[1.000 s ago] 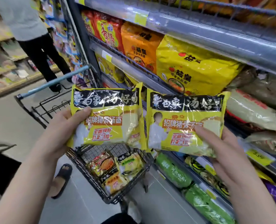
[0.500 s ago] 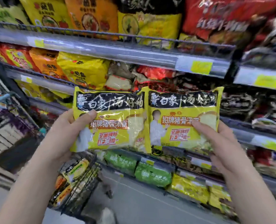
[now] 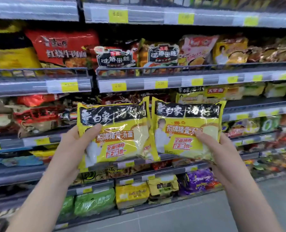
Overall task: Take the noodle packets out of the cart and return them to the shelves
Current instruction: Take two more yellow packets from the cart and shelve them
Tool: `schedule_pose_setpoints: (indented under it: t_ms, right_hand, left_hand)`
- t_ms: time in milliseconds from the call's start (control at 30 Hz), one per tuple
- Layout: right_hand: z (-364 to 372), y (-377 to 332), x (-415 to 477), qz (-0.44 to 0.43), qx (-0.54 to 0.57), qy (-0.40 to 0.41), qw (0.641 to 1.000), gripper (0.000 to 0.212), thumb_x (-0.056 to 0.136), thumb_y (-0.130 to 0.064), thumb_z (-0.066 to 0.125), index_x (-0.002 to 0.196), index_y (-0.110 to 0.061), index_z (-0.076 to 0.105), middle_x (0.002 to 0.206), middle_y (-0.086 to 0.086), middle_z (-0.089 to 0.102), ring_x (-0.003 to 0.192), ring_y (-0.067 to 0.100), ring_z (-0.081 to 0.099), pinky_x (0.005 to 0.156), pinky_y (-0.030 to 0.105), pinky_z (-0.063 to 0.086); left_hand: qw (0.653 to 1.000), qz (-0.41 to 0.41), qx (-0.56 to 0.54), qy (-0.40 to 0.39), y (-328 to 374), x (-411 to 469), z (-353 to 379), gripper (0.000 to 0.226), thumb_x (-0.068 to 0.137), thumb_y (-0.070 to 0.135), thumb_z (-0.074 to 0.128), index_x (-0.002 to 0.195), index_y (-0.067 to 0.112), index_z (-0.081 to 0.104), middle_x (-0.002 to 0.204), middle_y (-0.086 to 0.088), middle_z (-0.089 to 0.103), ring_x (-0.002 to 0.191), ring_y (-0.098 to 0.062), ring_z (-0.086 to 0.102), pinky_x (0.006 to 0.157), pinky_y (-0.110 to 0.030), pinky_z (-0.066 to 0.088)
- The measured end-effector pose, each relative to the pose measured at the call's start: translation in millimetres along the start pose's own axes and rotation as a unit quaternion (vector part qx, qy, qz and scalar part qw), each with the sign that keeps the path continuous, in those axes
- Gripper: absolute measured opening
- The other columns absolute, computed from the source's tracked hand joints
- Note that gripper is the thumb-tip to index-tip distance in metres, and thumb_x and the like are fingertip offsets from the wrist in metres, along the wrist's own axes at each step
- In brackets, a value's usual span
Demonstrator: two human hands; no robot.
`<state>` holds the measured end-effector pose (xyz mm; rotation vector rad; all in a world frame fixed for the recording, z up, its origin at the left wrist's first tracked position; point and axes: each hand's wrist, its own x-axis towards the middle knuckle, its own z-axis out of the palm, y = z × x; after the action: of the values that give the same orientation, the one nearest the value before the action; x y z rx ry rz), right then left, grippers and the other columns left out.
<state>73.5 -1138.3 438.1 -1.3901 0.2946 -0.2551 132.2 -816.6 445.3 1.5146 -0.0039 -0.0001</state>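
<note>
Two matching yellow noodle packets with black top bands are held up side by side in front of the shelves. My left hand (image 3: 77, 144) grips the left packet (image 3: 122, 131) at its left edge, thumb on the front. My right hand (image 3: 217, 148) grips the right packet (image 3: 180, 129) at its lower right corner. The packets' inner edges touch or overlap slightly. Behind the right packet, on the middle shelf (image 3: 256, 108), lie similar yellow packets (image 3: 194, 96). The cart is out of view.
Several shelf levels with wire front rails (image 3: 155, 69) and yellow price tags (image 3: 118, 86) fill the view, packed with red, black, green and purple noodle packs. Grey floor (image 3: 205, 215) shows at the bottom right.
The view has swung right and up, away from the cart, which has left the frame. Both hands still hold their packets, now squarely facing the shelves.
</note>
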Motion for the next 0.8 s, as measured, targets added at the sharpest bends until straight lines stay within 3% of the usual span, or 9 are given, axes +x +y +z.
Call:
schedule_pose_setpoints:
  t_ms: [100,200,233,333,467,567,667,733,800]
  right_hand:
    - [-36,-7,-4,-0.017,0.000,0.039,0.999,0.047,0.076,-0.032,0.076,0.120,-0.016,0.067,0.107,0.005,0.080,0.096,0.024,0.078,0.077,0.035,0.058]
    - [-69,-12,-1,-0.033,0.002,0.079,0.996,0.048,0.073,-0.034,0.076,0.117,-0.015,0.069,0.107,0.008,0.080,0.097,0.026,0.077,0.080,0.036,0.057]
    - [-79,-14,2,-0.039,0.005,0.090,0.995,0.046,0.074,-0.033,0.075,0.115,-0.014,0.069,0.106,0.009,0.080,0.095,0.027,0.078,0.077,0.035,0.059]
    - [-109,-17,14,-0.057,0.004,0.114,0.992,0.042,0.076,-0.028,0.074,0.114,-0.011,0.069,0.103,0.009,0.081,0.088,0.024,0.079,0.068,0.028,0.062]
    - [-144,-22,45,-0.068,0.002,0.143,0.987,0.044,0.075,-0.030,0.076,0.114,-0.010,0.069,0.103,0.009,0.080,0.090,0.025,0.078,0.068,0.027,0.061]
    - [-163,-30,78,-0.068,0.002,0.146,0.987,0.033,0.079,-0.024,0.073,0.110,-0.011,0.069,0.095,0.006,0.081,0.083,0.021,0.078,0.066,0.026,0.061]
    - [-178,-35,115,-0.069,-0.016,0.145,0.987,0.023,0.082,-0.020,0.074,0.103,-0.013,0.068,0.084,0.000,0.079,0.075,0.016,0.076,0.061,0.024,0.058]
    - [-187,-36,137,-0.066,-0.015,0.147,0.987,0.016,0.086,-0.019,0.071,0.101,-0.014,0.068,0.080,-0.003,0.078,0.072,0.013,0.075,0.059,0.022,0.057]
    - [-195,-34,156,-0.061,-0.018,0.138,0.988,0.023,0.084,-0.022,0.072,0.105,-0.013,0.068,0.085,0.000,0.078,0.076,0.017,0.076,0.062,0.025,0.059]
  left_hand:
    - [0.999,0.014,0.005,-0.040,8,11,43,0.033,0.071,0.053,0.071,0.094,0.031,0.063,0.092,0.019,0.067,0.097,-0.006,0.060,0.095,-0.041,0.037]
    - [0.997,0.036,0.017,-0.065,7,31,78,0.081,0.049,0.077,0.083,0.099,0.017,0.063,0.108,-0.022,0.067,0.109,-0.045,0.060,0.101,-0.060,0.041]
    - [0.996,0.034,0.021,-0.081,7,37,90,0.090,0.040,0.084,0.083,0.099,0.018,0.063,0.104,-0.031,0.064,0.107,-0.048,0.059,0.102,-0.063,0.041]
    - [0.991,0.033,0.019,-0.127,-1,58,124,0.089,0.043,0.084,0.082,0.103,0.021,0.067,0.102,-0.019,0.071,0.105,-0.039,0.065,0.106,-0.065,0.044]
    - [0.982,0.047,0.021,-0.182,-10,85,170,0.047,0.068,0.065,0.084,0.099,0.031,0.075,0.106,-0.005,0.079,0.103,-0.032,0.073,0.096,-0.061,0.052]
    - [0.984,0.043,0.015,-0.173,-11,108,200,0.031,0.071,0.048,0.074,0.095,0.028,0.074,0.095,-0.002,0.081,0.088,-0.024,0.077,0.088,-0.054,0.056]
    - [0.986,0.040,0.006,-0.162,-12,131,225,0.020,0.071,0.047,0.072,0.084,0.033,0.075,0.087,0.001,0.080,0.082,-0.024,0.075,0.079,-0.047,0.054]
    - [0.986,0.044,0.004,-0.162,-14,144,238,0.018,0.069,0.052,0.073,0.080,0.037,0.074,0.076,0.008,0.077,0.074,-0.016,0.072,0.071,-0.042,0.049]
    - [0.984,0.050,-0.007,-0.170,-16,153,247,0.034,0.059,0.064,0.081,0.081,0.039,0.075,0.078,0.010,0.078,0.070,-0.009,0.074,0.067,-0.038,0.050]
